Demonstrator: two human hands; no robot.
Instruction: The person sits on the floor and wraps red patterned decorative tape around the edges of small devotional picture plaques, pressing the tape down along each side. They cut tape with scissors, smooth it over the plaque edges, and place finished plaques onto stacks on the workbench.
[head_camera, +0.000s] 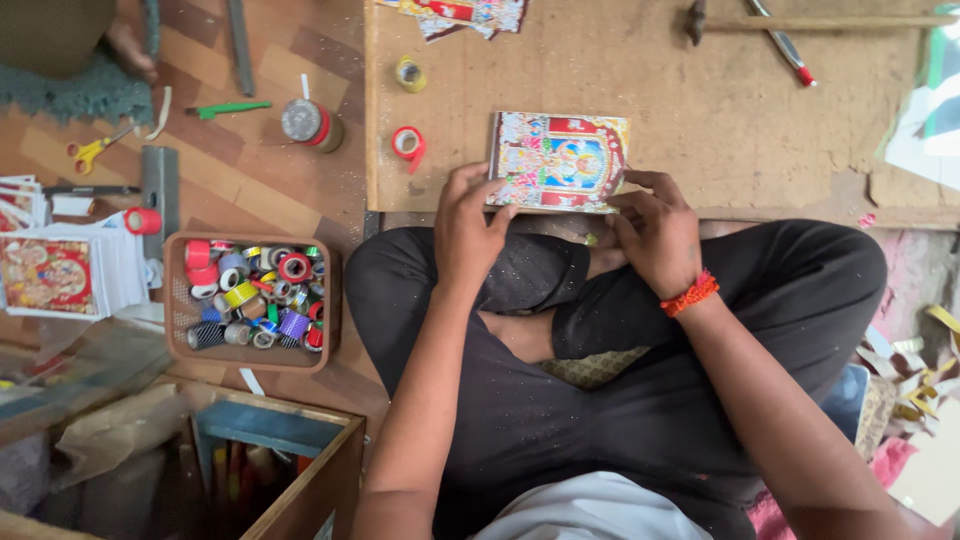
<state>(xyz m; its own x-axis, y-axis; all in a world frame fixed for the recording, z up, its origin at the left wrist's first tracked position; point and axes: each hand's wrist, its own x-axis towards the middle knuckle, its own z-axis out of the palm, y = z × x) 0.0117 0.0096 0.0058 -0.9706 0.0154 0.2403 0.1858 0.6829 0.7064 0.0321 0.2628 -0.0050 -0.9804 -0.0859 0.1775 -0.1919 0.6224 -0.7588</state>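
colourful picture card (558, 160) (flat, rectangular)

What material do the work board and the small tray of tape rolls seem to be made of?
Work board: probably fibreboard or chipboard, matte tan, with a speckled, chipped surface. Tray: looks like brown plastic with rounded corners, though I cannot be sure.

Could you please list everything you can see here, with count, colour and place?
picture panel: one, multicoloured, near edge of board, held at both ends
work board: one, tan, in front of the person
tape rolls: two, red and yellow, on board left of panel
tray of tape rolls: one, brown, mixed colours, on floor at left
scissors: one, yellow-handled, far left floor
hammer: one, wooden handle, top of board
stack of prints: one, at left edge
left hand: on panel's left end
right hand: on panel's right end
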